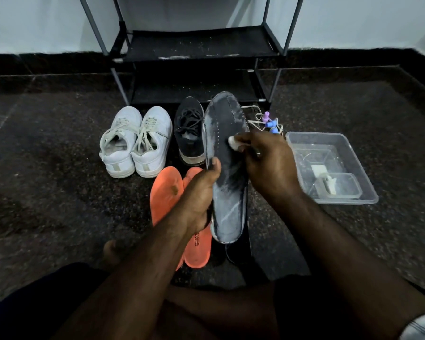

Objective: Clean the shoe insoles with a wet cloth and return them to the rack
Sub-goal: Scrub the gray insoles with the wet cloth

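The dark speckled floor (59, 155) is lying open to both sides, wide on the left. The black shoe rack (196, 45) is standing against the wall, white sneakers (135, 141) and a black shoe (189, 131) just before it. A clear plastic tub (361, 173) is sitting on the right, near the arm. Two orange insoles (167, 192) are lying on the floor, partly under the left hand (196, 200), whose grip is holding the grey insole (228, 173) upright by its left edge. The right hand (265, 158) is pinching a small white cloth (232, 142) against its middle.
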Tool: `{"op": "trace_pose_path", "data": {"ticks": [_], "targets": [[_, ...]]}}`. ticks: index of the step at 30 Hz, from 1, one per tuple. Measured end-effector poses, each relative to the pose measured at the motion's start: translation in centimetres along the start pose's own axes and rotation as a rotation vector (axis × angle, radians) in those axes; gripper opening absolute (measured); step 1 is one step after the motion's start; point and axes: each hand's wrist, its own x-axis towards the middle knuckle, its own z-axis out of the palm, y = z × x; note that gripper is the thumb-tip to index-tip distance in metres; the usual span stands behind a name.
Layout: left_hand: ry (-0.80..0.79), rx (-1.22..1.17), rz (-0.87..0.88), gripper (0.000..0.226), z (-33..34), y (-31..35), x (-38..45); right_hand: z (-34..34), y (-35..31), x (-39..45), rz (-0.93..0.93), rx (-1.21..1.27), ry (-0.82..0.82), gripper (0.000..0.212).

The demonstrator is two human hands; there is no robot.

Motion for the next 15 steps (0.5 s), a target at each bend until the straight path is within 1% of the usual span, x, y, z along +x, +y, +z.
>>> {"op": "trace_pose_path", "data": {"ticks": [1, 2, 5, 9, 10, 14, 15], "targets": [[0.015, 0.000, 0.022, 0.059, 0.0, -0.1, 0.2, 0.1, -0.1, -0.2, -0.054, -0.114, -0.055, 0.028], [0.023, -0.012, 0.041, 0.059, 0.0, -0.2, 0.4, 0.1, -0.3, -0.5, -0.084, -0.174, -0.099, 0.031], [0.080, -0.077, 0.050, 0.054, -0.4, 0.1, 0.6, 0.3, -1.5, -1.6, -0.120, -0.134, -0.148, 0.032], [0.091, -0.117, 0.048, 0.059, -1.0, 1.1, 0.4, 0.9, -3.0, -3.9, -0.176, -0.137, -0.265, 0.028], [0.100, -0.122, 0.040, 0.059, -1.0, 1.3, 0.3, 0.9, -2.9, -3.9, -0.167, -0.120, -0.270, 0.028], [0.081, -0.129, 0.019, 0.057, -0.8, 1.5, -0.1, 0.9, -1.8, -2.5, -0.086, -0.139, -0.182, 0.028], [0.076, -0.141, 0.012, 0.057, -0.7, 1.6, -0.2, 1.0, -1.8, -2.5, -0.056, -0.134, -0.188, 0.029]]}}
